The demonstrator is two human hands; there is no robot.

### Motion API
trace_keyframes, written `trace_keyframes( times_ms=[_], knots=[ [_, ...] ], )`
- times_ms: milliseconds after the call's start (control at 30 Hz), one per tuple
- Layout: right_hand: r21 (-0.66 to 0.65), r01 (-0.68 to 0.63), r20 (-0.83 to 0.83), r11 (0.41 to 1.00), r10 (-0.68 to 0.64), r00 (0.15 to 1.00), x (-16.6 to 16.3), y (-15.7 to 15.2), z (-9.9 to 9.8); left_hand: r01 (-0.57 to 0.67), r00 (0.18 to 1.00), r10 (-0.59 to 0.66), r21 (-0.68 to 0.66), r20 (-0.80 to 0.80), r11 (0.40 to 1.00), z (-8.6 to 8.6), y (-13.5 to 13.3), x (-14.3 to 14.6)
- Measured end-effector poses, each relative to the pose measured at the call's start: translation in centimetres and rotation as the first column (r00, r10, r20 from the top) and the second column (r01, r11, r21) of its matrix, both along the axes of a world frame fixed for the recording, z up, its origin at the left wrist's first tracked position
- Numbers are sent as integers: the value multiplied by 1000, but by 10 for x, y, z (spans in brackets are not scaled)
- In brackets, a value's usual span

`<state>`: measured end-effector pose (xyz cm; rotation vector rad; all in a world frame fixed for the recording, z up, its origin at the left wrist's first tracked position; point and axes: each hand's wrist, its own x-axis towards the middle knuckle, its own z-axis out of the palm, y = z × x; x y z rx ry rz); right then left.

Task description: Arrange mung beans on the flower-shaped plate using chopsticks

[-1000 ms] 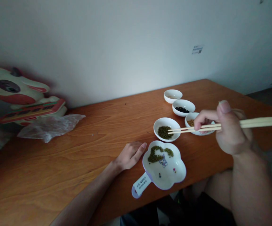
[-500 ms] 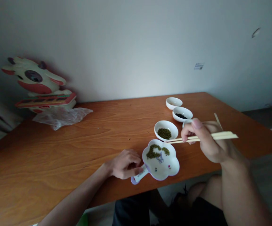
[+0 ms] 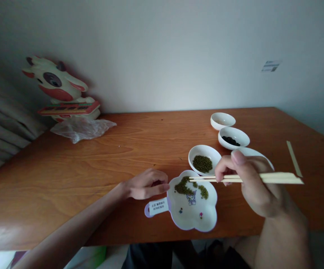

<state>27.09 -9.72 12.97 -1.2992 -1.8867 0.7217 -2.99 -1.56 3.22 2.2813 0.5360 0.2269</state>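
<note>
A flower-shaped white plate [image 3: 195, 213] with a labelled handle lies near the table's front edge, with green beans piled at its far left. My right hand [image 3: 251, 183] is closed on a pair of wooden chopsticks [image 3: 265, 178] whose tips hover over those beans. My left hand [image 3: 146, 185] rests on the table with curled fingers, its fingertips touching the plate's left rim. Just behind the plate stands a small white bowl of green beans [image 3: 204, 158].
Further back are a bowl of black beans [image 3: 233, 137], an almost empty bowl [image 3: 222, 120] and a bowl partly hidden by my right hand. A paper chopstick sleeve [image 3: 293, 158] lies at right. A crumpled plastic bag [image 3: 80, 129] and a cow-shaped toy [image 3: 61, 89] sit at the far left.
The chopstick tips moved from above the green bean bowl to over the plate. My left hand went from lying flat to curled at the plate's handle side. The plate turned slightly.
</note>
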Motion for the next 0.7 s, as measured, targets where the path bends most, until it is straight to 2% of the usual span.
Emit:
trace_keyframes(
  times_ms=[100, 233, 433, 500, 567, 633, 700],
  knots=[
    [-30, -19, -17, 999, 18, 1000, -5, 4, -4, -99, 990, 105, 63, -99, 993, 2, -1, 9],
    [-28, -22, 13, 999, 23, 1000, -6, 6, -8, -115, 986, 122, 72, -113, 991, 4, 1, 17],
    [-19, -20, 99, 1000, 22, 995, -3, 4, -12, -190, 982, 182, -183, -57, 965, -8, 11, 9],
    [-14, -20, 146, 1000, 22, 989, -2, 3, -15, -209, 977, 215, -212, 7, 955, -16, 15, -1],
    [3, -26, 170, 1000, 25, 985, -2, 3, -18, -154, 979, 170, -145, 109, 977, -22, 17, -10],
    [32, -45, 165, 998, 40, 986, -4, 3, -20, -47, 981, 56, -53, 187, 997, -27, 17, -15],
    [63, -67, 138, 996, 58, 989, -7, 4, -23, 50, 979, -57, 41, 193, 998, -29, 16, -15]
  ],
)
